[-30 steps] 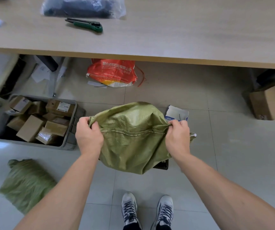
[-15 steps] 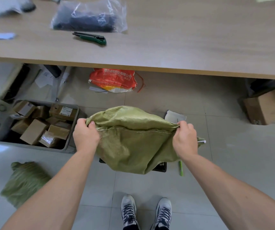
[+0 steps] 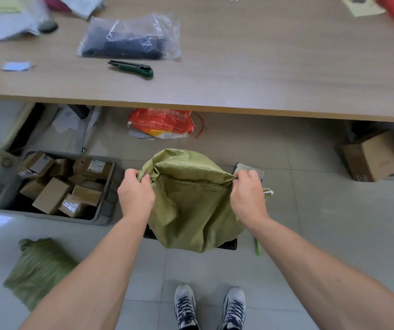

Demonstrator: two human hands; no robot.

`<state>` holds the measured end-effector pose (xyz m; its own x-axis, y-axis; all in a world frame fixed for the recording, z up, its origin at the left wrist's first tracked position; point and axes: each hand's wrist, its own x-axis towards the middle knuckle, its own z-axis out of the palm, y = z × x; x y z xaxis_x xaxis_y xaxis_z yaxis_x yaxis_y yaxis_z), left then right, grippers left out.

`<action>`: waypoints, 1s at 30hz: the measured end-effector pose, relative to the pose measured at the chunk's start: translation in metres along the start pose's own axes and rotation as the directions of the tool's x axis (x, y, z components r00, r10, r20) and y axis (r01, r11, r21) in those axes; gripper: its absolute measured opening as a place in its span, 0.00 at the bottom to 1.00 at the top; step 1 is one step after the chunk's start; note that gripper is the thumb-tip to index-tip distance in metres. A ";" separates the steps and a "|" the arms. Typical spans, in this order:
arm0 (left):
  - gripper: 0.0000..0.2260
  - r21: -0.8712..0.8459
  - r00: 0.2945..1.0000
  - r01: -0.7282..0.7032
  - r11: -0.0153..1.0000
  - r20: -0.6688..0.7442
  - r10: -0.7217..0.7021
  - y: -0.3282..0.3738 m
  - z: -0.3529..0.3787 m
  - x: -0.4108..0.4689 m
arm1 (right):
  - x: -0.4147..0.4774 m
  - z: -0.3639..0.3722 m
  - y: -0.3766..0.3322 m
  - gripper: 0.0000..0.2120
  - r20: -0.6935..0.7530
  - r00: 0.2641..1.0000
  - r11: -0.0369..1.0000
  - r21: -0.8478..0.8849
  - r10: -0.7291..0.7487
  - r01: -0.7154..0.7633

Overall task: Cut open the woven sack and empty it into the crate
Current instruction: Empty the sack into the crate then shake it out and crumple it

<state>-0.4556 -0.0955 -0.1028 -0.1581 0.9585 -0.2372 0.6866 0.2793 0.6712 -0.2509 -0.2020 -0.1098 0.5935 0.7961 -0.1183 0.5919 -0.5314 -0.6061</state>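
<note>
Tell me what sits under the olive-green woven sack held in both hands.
Only two strips of a black crate show below the olive-green woven sack, which the left hand and right hand grip. The sack covers the crate's inside, so its contents cannot be seen.

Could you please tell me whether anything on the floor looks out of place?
A green pen-like stick lies loose on the tiles beside the black crate under the held sack, and another green sack lies crumpled at left.
</note>
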 end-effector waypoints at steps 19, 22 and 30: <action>0.10 0.072 0.999 0.024 0.997 -0.029 -0.022 0.008 -0.044 0.018 | 0.013 -0.043 0.004 0.09 -0.065 0.997 0.999 0.013 0.039 -0.038; 0.10 0.118 0.999 0.035 0.992 -0.003 -0.035 0.008 -0.047 0.020 | 0.019 -0.049 0.003 0.10 -0.041 0.996 0.993 -0.086 0.074 -0.077; 0.08 0.056 1.000 -0.005 0.998 -0.028 0.007 0.024 -0.052 0.020 | 0.017 -0.053 -0.006 0.10 -0.076 0.997 0.996 -0.075 0.032 -0.038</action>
<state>-0.4792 -0.0668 -0.0550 -0.1735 0.9616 -0.2125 0.7260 0.2707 0.6322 -0.2153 -0.2003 -0.0669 0.6517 0.7545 -0.0776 0.6085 -0.5812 -0.5403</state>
